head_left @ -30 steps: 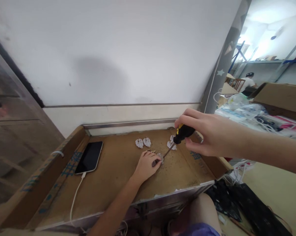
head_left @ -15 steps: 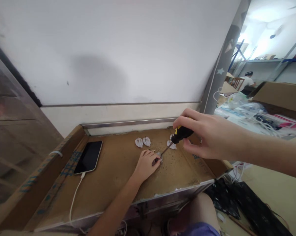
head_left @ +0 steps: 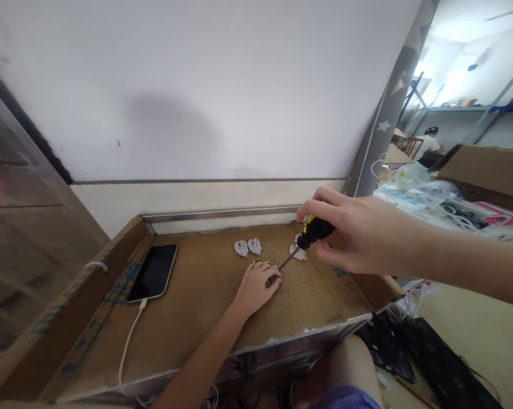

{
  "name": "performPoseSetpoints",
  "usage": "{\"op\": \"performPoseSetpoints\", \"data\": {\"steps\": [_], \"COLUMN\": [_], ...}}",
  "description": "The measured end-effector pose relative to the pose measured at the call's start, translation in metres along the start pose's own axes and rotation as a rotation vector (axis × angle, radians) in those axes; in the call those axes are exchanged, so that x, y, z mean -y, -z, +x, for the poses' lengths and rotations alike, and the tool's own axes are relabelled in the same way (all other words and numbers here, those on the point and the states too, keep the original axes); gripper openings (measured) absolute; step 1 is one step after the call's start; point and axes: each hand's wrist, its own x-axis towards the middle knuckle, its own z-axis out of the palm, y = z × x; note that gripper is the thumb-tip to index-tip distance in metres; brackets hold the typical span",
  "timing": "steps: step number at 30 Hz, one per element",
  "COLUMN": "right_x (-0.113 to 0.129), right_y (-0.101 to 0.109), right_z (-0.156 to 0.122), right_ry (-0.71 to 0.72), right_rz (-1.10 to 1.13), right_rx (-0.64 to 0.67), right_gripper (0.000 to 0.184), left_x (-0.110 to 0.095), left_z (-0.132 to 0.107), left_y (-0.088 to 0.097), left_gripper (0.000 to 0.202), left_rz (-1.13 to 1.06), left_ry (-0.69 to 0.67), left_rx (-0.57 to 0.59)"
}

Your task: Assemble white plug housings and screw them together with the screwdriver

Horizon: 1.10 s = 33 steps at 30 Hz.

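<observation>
My right hand [head_left: 345, 233] grips the black and yellow handle of a screwdriver [head_left: 316, 232]. Its shaft slants down and left, and the tip reaches the fingertips of my left hand [head_left: 257, 287]. Those fingers are closed and pressed low over the cardboard, around a small pale piece [head_left: 280, 278] that is mostly hidden. Behind my left hand lie two white scalloped plugs [head_left: 241, 247] with metal pins pointing up. More white plug pieces [head_left: 299, 253] lie behind the screwdriver, partly covered by it. A small brass-coloured strip [head_left: 257, 261] rests just beyond my left knuckles.
A cardboard tray [head_left: 205, 318] with raised sides forms the work surface, with dark specks scattered near the screwdriver tip. On the left lies a phone [head_left: 153, 272] with a white cable [head_left: 130, 341]. Boxes and plastic bags [head_left: 413, 176] stand to the right; another person [head_left: 429, 142] sits far back.
My left hand has shifted very slightly to the right. The right hand and screwdriver stay almost in place, the tip still at the left fingertips.
</observation>
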Motion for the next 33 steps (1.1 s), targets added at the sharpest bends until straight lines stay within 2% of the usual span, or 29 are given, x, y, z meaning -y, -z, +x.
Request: {"op": "performPoseSetpoints", "data": {"steps": [9,18,24,33], "right_x": [0.001,0.0,0.002,0.007], "right_y": [-0.005,-0.007,-0.009,-0.011], "right_z": [0.002,0.002,0.002,0.004], "right_ry": [0.003,0.002,-0.008,0.007], "right_rz": [-0.016,0.001,-0.017,-0.069], "right_rx": [-0.04,-0.048,-0.046,-0.084], "right_gripper": [0.034,0.034,0.034,0.034], "left_x": [0.0,0.0,-0.001,-0.007], "left_z": [0.001,-0.001,0.002,0.003], "left_y": [0.0,0.001,0.0,-0.001], "left_gripper": [0.004,0.012,0.009,0.005], "left_rz": [-0.008,0.025,0.051,0.036], "left_ry": [0.036,-0.003,-0.025,0.037], "left_rx": [0.003,-0.013,-0.002,-0.004]}}
